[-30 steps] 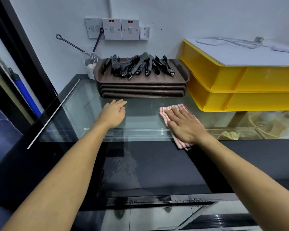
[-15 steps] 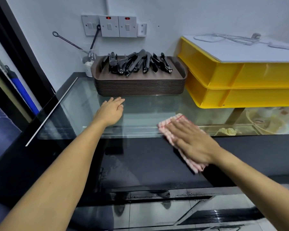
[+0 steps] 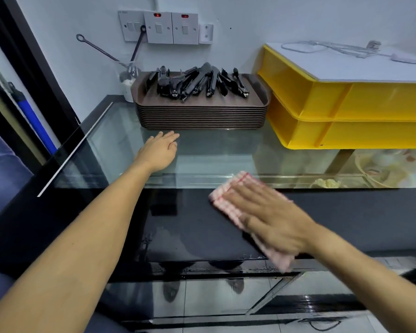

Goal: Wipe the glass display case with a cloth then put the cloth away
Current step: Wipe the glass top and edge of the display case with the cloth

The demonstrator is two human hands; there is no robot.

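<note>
- The cloth (image 3: 228,200), red-and-white checked, lay flat on the dark near band of the case (image 3: 202,155), just past the near edge of the clear glass top.
- The right hand (image 3: 269,219) pressed down on it with straight, spread fingers (image 3: 238,200); nothing was curled round the cloth, only palm and fingers on top. The hand was motion-blurred, so finer detail could not be told.
- The cloth's long axis ran from far-left to near-right, under the hand and in line with the forearm; one corner showed beyond the fingertips at far-left, another stuck out past the wrist at near-right.
- The left hand (image 3: 159,152) rested flat on the glass, fingers relaxed and holding nothing, just near of the stack of trays (image 3: 202,116) with black tongs (image 3: 197,82) on top, well apart from the cloth.
- The right hand was therefore the one on the cloth. Unwiped glass seemed to lie to the far side and right, toward the yellow crates (image 3: 346,111).
- Judged from this, wiping was under way and putting the cloth away had not yet begun; a next stroke would likely carry the cloth along its own long axis.
</note>
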